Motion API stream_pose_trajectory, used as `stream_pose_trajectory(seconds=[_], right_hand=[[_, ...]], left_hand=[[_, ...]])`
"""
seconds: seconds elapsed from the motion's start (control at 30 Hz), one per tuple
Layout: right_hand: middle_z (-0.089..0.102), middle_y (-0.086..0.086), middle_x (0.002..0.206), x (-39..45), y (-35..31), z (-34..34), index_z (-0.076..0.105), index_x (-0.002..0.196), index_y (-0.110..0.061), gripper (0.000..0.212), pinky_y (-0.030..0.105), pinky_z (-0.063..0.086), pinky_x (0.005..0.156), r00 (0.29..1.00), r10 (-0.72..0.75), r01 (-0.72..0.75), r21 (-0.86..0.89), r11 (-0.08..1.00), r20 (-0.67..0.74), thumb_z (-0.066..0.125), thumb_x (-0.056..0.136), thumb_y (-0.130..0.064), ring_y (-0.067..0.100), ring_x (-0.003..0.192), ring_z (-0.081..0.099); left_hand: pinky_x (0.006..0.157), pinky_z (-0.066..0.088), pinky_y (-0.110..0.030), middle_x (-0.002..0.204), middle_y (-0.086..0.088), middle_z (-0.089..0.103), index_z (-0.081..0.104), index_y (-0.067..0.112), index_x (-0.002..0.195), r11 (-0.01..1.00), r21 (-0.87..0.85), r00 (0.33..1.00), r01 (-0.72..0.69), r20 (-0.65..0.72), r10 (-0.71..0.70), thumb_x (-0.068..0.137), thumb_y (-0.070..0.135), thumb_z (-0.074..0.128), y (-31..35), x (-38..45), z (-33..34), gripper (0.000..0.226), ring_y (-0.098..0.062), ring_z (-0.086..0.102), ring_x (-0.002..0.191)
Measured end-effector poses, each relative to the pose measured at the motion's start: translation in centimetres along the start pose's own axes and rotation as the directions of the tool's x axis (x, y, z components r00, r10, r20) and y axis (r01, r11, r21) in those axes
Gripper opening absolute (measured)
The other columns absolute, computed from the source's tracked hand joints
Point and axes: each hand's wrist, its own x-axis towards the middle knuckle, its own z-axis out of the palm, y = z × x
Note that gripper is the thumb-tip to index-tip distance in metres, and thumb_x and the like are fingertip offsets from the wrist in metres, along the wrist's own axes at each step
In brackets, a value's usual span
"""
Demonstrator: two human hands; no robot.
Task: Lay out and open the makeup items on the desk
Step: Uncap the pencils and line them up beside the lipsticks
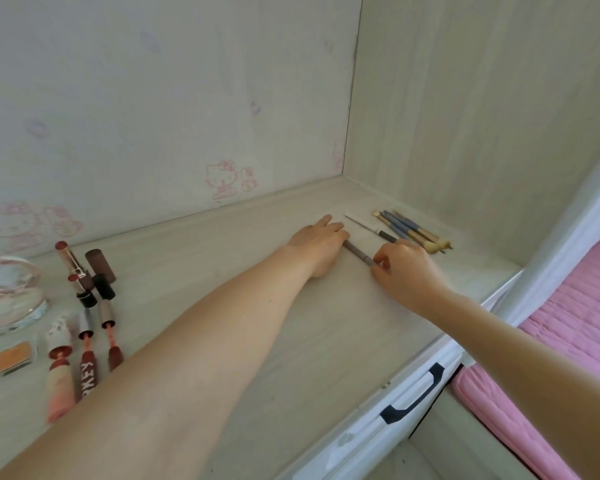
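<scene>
Head view. I am reaching both arms across the desk [257, 341] toward its far right corner. My left hand [321, 245] is lying on the desk, fingers curled down onto one end of a grey pencil [359, 255]; my right hand [404, 271] is pinching the near end of the same pencil between thumb and fingertips. The pencil is lying flat, slanting from far left to near right.

Just beyond it, one slim white-and-dark pencil [368, 227] is lying parallel. Past that, a bundle of brushes [411, 232] with blue and wooden handles is resting against the right side panel [465, 116]; I am counting about four, but they overlap and I cannot be sure.

Far left: two open lipsticks [74, 268] with two caps [101, 265] beside them, three lip-gloss tubes [85, 372] with wands pulled out, one clear round container [9, 296], one small orange pan [13, 358].

Edges: the back wall [153, 98] and side panel are closing the corner. The front edge is running diagonally at right, with a drawer handle [413, 396] below and pink bedding [575, 323] beyond. A broad strip of bare desk is lying between the left group and my hands.
</scene>
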Motion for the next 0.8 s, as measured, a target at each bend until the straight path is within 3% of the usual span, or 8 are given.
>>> stream_pose_trajectory(seconds=[0.2,0.3,0.47,0.67,0.8], right_hand=[[0.057,0.003,0.097,-0.3,-0.3,-0.4,0.066,0.096,-0.014,0.017,0.039,0.054,0.075,1.0,-0.005,0.005,-0.026,1.0,0.015,0.05,0.094,-0.021,0.022,0.086,0.057],[0.058,0.003,0.098,-0.9,-0.5,-0.6,0.066,0.097,-0.014,0.015,0.038,0.054,0.077,0.999,-0.017,0.017,-0.009,1.0,0.034,0.052,0.094,-0.021,0.021,0.086,0.057],[0.057,0.001,0.1,-2.7,-1.8,-1.0,0.065,0.099,-0.015,0.014,0.03,0.051,0.077,0.998,-0.058,0.056,0.055,0.997,0.031,0.052,0.095,-0.019,0.019,0.087,0.056],[0.059,-0.001,0.093,-5.3,-4.5,-1.0,0.063,0.1,-0.016,0.01,0.011,0.034,0.06,0.995,-0.092,0.096,0.164,0.982,-0.027,0.059,0.092,-0.02,0.012,0.079,0.052],[0.064,0.002,0.093,-7.2,-7.4,-1.6,0.066,0.101,-0.014,0.011,0.016,0.045,0.069,0.991,-0.117,0.131,0.256,0.958,-0.069,0.062,0.09,-0.016,0.015,0.081,0.058]], left_hand=[[0.104,0.037,-0.037,0.141,-0.007,0.044,0.052,0.013,0.123,1.0,-0.008,0.995,-0.021,-0.101,0.02,0.094,-0.003,0.034,-0.9,-0.9,0.6,0.037,-0.022,0.027,0.142],[0.086,0.047,-0.039,0.116,-0.009,0.052,0.055,0.014,0.107,0.999,-0.037,0.993,0.004,-0.114,-0.008,0.093,0.003,0.038,-1.5,-2.5,0.3,0.025,-0.029,0.052,0.113],[0.083,0.047,-0.038,0.11,-0.005,0.055,0.057,0.019,0.101,0.991,-0.128,0.994,0.037,-0.095,-0.05,0.094,0.011,0.042,-2.3,-6.3,-0.5,0.018,-0.027,0.052,0.105],[0.083,0.046,-0.037,0.106,-0.003,0.053,0.056,0.019,0.105,0.968,-0.243,0.986,0.068,-0.13,-0.102,0.096,0.018,0.045,-3.3,-12.4,-3.3,0.014,-0.023,0.052,0.095],[0.084,0.045,-0.033,0.101,0.003,0.06,0.061,0.021,0.103,0.92,-0.385,0.971,0.077,-0.182,-0.158,0.095,0.022,0.053,-4.8,-16.7,-4.2,0.011,-0.015,0.054,0.093]])
